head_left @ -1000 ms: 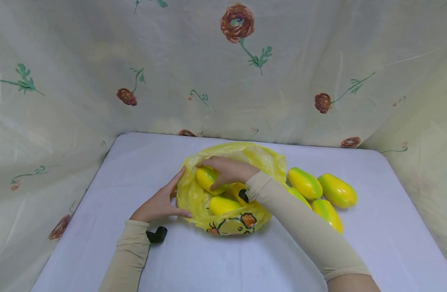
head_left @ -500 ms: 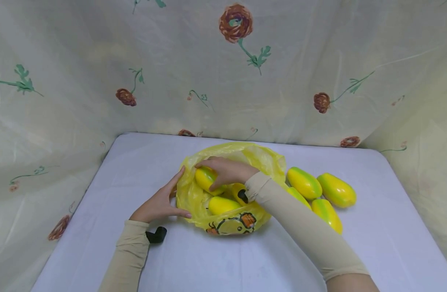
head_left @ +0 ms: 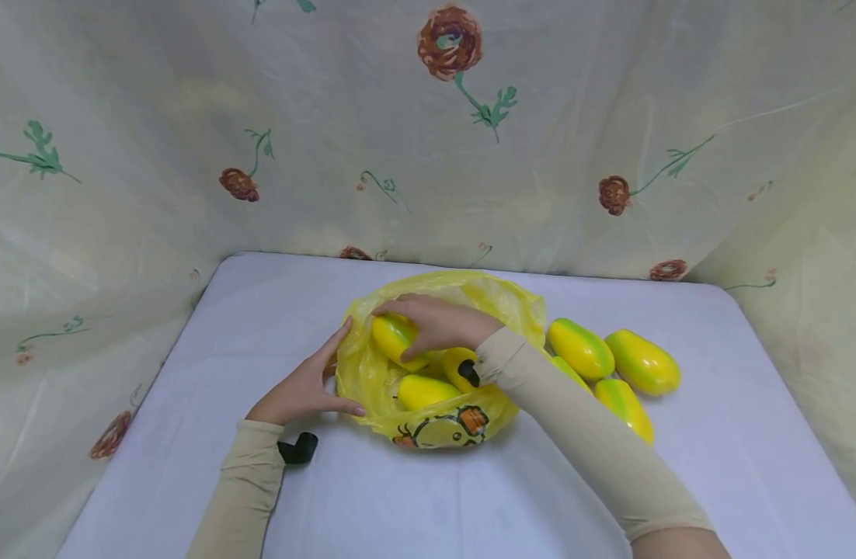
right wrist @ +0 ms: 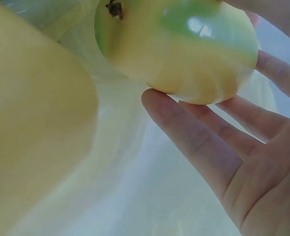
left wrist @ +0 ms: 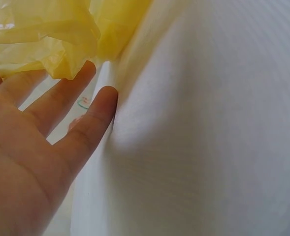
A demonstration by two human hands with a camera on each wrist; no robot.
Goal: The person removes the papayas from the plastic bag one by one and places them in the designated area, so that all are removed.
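Although both hands are at the thin yellow plastic bag with a cartoon face printed on its near side, only the right hand has hold of a fruit — thumb on one flank, fingers round the other of a glossy, oval, yellow-and-green fruit. Taking twelve o'clock as the floral curtain, this gripped fruit sits inside the bag, toward ten o'clock from its middle and at eight o'clock from the middle of the right hand. Its long axis slants from half past ten to half past four, roughly in line with the right forearm. Whether it bears on the bag's floor cannot be told.

The left hand grasps no fruit; its thumb and fingers are spread, loose and fairly straight, against the bag's outer wall at about eight o'clock. From there the gripped fruit lies at two o'clock, behind the yellow film, so the right hand — in contact — is the nearer.

Close by inside the bag, a smooth yellow fruit lies at five o'clock from the gripped one, and a part-hidden yellow fruit at four. Four loose yellow-and-green fruits lie toward three o'clock, outside the bag.
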